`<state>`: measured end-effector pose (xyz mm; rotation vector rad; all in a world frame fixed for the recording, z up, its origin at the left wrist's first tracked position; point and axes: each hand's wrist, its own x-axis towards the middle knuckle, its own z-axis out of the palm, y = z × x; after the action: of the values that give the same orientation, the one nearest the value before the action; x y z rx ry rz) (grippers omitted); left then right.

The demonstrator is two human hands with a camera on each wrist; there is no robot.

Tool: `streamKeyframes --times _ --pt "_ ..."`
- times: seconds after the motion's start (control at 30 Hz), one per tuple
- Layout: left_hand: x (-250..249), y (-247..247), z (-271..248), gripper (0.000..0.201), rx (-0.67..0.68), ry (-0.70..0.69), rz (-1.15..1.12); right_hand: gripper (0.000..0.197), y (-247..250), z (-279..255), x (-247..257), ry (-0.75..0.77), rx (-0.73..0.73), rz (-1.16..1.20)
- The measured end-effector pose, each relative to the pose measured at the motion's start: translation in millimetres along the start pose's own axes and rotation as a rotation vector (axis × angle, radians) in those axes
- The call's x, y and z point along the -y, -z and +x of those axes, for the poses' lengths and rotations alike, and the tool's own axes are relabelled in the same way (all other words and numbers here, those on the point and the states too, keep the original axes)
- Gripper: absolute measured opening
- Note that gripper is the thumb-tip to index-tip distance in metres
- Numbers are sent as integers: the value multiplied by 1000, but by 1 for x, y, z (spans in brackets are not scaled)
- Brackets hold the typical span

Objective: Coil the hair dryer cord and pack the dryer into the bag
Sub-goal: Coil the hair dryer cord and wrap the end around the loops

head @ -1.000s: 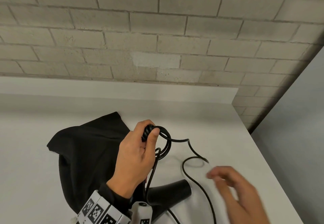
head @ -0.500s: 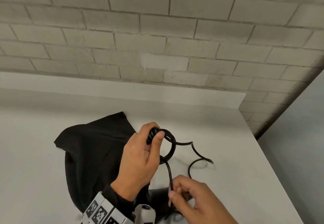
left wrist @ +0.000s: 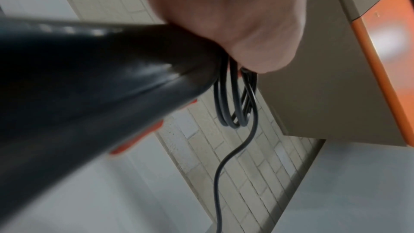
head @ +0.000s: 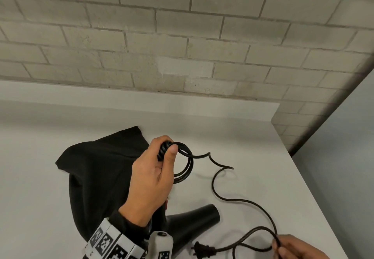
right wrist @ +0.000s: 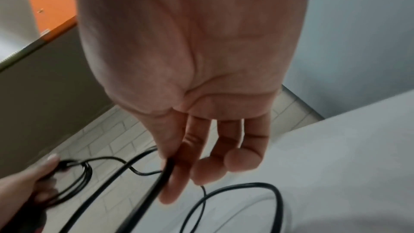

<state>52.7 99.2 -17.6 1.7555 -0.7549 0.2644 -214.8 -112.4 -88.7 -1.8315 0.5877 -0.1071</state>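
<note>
**Cord partly coiled at the dryer handle, loose end in the right hand**

The left hand (head: 150,179) is wrapped around the handle of the black hair dryer (head: 194,223), fingers curled tight and the thumb pressed over a few small loops of cord (head: 245,202) bunched at the handle's far end. The loops hang off the right side of that fist, as the left wrist view also shows. The dryer's nozzle points right, low over the white table (head: 253,137), at the near centre of the scene.

From the loops the cord runs right, bends in a wavy line across the table and sweeps toward the near right corner. There the right hand (head: 297,247) pinches it between the thumb and the first finger; in the right wrist view the other fingers (right wrist: 244,159) hang relaxed and only slightly bent, off the cord. Past the pinch the cord doubles back left to the two-pronged plug (head: 202,250), which is at the near edge just right of the dryer body.

The black fabric bag (head: 97,169) lies crumpled on the table left of and behind the left hand, partly under the wrist. A pale brick wall (head: 182,36) rises behind the table
</note>
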Motion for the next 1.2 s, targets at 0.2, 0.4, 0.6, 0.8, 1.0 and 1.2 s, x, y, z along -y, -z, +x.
streamKeyframes --times 0.2,0.4,0.6,0.8,1.0,1.2 --pt "-7 -5 -5 24 49 -37 -15 56 -16 11 14 76 -311 -492" --pt "-10 -6 -11 29 76 -67 32 23 -55 43 91 550 -461 -443" --pt "-12 -5 -14 29 90 -101 48 39 -69 77 123 697 -256 -608" --pt "-11 -5 -13 28 61 -78 54 17 -65 85 130 969 -273 -448" --pt "-14 -4 -13 28 72 -100 84 14 -63 80 156 1039 -190 -409" --pt "-20 -1 -12 43 104 -208 114 12 -65 84 180 1033 -146 -362"
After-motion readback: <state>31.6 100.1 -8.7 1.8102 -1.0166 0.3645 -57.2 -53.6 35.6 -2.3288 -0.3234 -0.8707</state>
